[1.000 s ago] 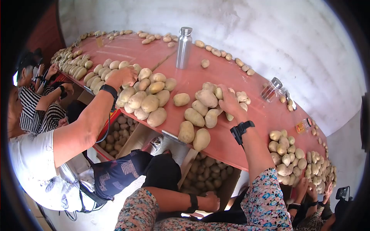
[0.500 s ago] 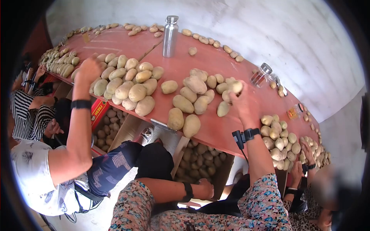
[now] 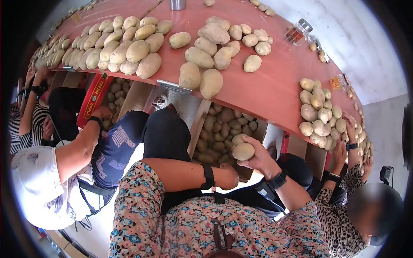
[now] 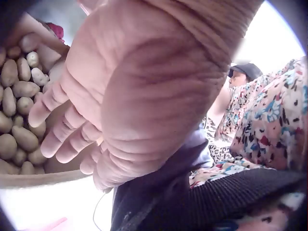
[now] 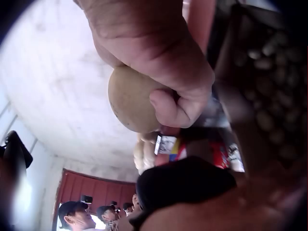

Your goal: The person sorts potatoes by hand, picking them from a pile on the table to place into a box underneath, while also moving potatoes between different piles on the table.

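My right hand grips a pale potato low in front of the table, over the corner of an open box. A second potato shows just behind the held one. In the right wrist view, thumb and fingers curl round one potato. My left hand is beside the box's near side, holding nothing. Its palm faces the left wrist camera, with relaxed fingers overlapping the box of potatoes. Many loose potatoes fill that box.
On the red table lie a loose potato group, a large pile at left and another at right. A glass jar and metal bottle stand behind. People sit close on both sides; one reaches into a neighbouring box.
My right hand has left the table group and come down toward the box with potato in hand. The neighbour's arm at left dropped from the pile into a box. The head view has tilted downward.
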`<action>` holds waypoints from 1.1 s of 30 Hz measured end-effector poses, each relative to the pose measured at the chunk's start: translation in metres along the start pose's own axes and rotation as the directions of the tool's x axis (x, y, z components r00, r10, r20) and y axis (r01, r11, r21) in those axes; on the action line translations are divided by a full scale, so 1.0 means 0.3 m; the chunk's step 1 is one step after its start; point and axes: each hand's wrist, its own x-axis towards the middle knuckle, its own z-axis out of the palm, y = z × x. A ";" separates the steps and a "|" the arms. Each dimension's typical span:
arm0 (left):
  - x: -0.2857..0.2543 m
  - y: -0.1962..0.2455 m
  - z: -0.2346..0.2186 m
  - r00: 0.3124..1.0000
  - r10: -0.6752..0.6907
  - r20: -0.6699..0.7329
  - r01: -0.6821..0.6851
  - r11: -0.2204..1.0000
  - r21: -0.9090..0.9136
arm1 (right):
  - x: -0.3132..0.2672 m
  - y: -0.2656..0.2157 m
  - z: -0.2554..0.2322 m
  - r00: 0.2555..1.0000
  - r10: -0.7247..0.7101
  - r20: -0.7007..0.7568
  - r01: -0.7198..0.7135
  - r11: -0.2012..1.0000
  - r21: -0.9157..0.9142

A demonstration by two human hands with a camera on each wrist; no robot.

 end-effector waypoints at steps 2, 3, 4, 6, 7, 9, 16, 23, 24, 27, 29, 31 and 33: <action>0.009 -0.006 0.012 0.999 -0.037 0.009 0.037 0.999 -0.026 | 0.037 -0.021 -0.027 0.997 -0.041 -0.058 0.044 0.998 0.037; 0.015 -0.011 0.021 0.997 -0.060 -0.044 0.058 0.997 -0.043 | 0.055 -0.035 -0.029 0.989 -0.081 -0.122 0.091 0.993 0.071; 0.012 -0.016 0.023 0.992 -0.079 -0.094 0.073 0.995 -0.061 | 0.069 -0.053 -0.039 0.978 -0.116 -0.173 0.126 0.991 0.047; 0.004 -0.026 0.011 0.998 -0.055 -0.042 0.053 0.998 -0.038 | 0.077 -0.074 -0.058 0.976 -0.132 -0.170 0.140 0.990 0.034; 0.006 -0.017 0.014 0.999 -0.045 -0.001 0.045 0.999 -0.007 | 0.076 -0.073 -0.066 0.974 -0.162 -0.161 0.164 0.986 -0.002; 0.064 0.014 0.089 0.997 -0.073 -0.016 0.072 0.997 -0.038 | 0.097 -0.051 -0.114 0.969 -0.158 -0.193 0.156 0.987 -0.025; 0.051 0.022 0.035 0.950 -0.085 0.300 0.116 0.989 -0.088 | 0.129 0.042 -0.134 0.852 -0.239 -0.466 0.033 0.912 -0.408; 0.079 -0.004 0.061 0.988 -0.060 0.144 0.077 0.991 -0.113 | 0.135 0.051 -0.121 0.925 -0.265 -0.272 0.135 0.899 -0.417; 0.103 0.001 0.072 0.979 -0.084 0.188 0.105 0.989 -0.106 | 0.151 0.056 -0.148 0.944 -0.248 -0.217 0.134 0.890 -0.435; 0.010 0.007 -0.031 0.982 -0.119 0.148 0.124 0.992 -0.029 | 0.123 0.051 -0.071 0.954 -0.229 -0.195 0.092 0.840 -0.535; -0.029 -0.013 -0.084 0.980 -0.077 0.185 0.092 0.993 -0.076 | 0.084 0.030 0.016 0.961 -0.241 -0.136 0.099 0.757 -0.646; 0.004 -0.026 -0.051 0.987 -0.135 0.085 0.140 0.988 -0.062 | 0.030 -0.011 0.110 0.952 -0.292 -0.088 0.149 0.698 -0.701; 0.156 -0.069 0.102 0.984 -0.168 -0.061 0.154 0.969 -0.191 | -0.009 -0.066 0.190 0.909 -0.388 0.153 0.344 0.492 -0.799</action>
